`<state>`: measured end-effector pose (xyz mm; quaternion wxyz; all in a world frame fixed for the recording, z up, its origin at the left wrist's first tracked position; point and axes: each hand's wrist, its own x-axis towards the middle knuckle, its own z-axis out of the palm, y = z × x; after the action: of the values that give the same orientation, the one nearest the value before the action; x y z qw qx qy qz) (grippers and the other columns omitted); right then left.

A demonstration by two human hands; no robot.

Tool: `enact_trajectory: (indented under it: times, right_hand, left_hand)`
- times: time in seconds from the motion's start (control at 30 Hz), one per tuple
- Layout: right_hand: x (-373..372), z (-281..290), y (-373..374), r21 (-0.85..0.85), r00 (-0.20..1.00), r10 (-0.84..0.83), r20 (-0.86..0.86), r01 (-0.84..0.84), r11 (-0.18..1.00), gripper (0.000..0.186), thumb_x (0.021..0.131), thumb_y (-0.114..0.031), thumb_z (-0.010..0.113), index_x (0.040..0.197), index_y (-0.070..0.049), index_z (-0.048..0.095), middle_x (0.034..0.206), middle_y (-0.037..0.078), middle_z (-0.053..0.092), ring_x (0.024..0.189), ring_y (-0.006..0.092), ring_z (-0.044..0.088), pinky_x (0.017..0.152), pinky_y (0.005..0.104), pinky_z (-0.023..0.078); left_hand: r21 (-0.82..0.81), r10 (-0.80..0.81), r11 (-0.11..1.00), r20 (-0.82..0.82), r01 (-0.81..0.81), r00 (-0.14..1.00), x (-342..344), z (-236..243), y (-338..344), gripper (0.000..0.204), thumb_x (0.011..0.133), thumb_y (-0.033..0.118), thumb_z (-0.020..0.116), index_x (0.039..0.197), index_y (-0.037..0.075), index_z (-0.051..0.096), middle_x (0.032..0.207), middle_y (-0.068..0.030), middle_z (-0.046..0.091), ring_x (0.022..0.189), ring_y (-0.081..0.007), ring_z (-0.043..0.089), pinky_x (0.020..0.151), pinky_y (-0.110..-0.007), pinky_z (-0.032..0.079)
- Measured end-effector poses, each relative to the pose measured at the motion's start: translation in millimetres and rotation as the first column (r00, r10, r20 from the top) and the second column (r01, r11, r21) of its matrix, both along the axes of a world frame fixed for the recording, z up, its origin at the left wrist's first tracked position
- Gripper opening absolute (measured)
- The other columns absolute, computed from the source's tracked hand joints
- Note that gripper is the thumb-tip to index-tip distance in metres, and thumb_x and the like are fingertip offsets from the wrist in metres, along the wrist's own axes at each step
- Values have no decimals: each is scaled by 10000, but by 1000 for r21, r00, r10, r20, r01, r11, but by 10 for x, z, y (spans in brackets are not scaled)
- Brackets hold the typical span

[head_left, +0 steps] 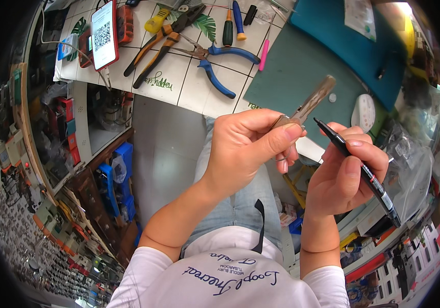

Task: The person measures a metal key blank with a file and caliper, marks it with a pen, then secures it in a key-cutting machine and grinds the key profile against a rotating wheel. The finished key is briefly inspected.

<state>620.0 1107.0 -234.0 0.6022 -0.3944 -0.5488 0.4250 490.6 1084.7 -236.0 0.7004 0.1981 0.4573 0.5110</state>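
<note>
Head view, counting clock times from its middle: the left hand [253, 143] is a bit to the right, near three o'clock, and its fingers pinch a long, flat, worn metal piece [316, 97] that sticks out toward two o'clock. Farther out, just past three o'clock, the right hand [348, 174] has its fingers curled around a black pen [374, 184]. The pen's tip points toward eleven o'clock and is just beside the metal piece. On the white tiled surface [194, 84], a green mat [276, 84] lies between one and two o'clock. Pliers with blue handles [231, 52] lie at twelve o'clock, and a pink tool [264, 55] is near one o'clock. Big cutters with orange and black handles [164, 51] lie at eleven o'clock. A phone with a red edge [104, 38] is between ten and eleven o'clock, its screen lit
</note>
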Motion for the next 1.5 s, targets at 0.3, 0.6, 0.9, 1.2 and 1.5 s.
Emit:
enact_trajectory:
  times: [0.3,0.6,0.9,1.2,1.5]
  right_hand:
    - [-2,-9,1,0,1000,14,17,-14,1000,148,817,-144,516,867,-13,470,617,55,487,515,110,447,640,337,463]
    - [-34,-3,12,26,997,74,-1,-74,997,121,786,-54,524,877,-7,459,636,64,499,550,120,464,680,356,469]
    - [-46,-16,32,30,995,97,35,-98,995,142,755,-15,526,879,8,463,654,77,521,562,129,494,698,354,468]
    - [-71,-23,22,30,993,112,29,-113,993,133,747,-2,521,868,15,470,661,85,529,566,135,500,699,353,472]
    - [-39,-50,0,43,999,29,37,-31,999,119,763,-18,506,869,18,465,647,78,512,556,125,467,671,335,464]
  left_hand:
    - [-16,35,999,51,-34,998,-30,2,-11,143,798,80,581,806,-62,598,629,-74,572,519,-79,522,448,-194,434]
    - [38,37,999,-19,-36,999,-53,-40,-33,223,813,124,545,840,-94,581,586,-139,573,451,-141,520,419,-224,419]
    - [52,39,998,-58,-36,998,-75,-33,-34,255,820,150,538,828,-102,576,570,-148,568,443,-149,520,412,-229,417]
    - [41,36,999,-52,-34,998,-86,-22,-46,250,817,152,542,828,-95,576,572,-146,569,438,-144,514,412,-226,414]
    - [13,67,998,-66,-66,996,-107,-22,-42,254,821,157,534,809,-94,572,572,-138,567,429,-151,509,421,-230,427]
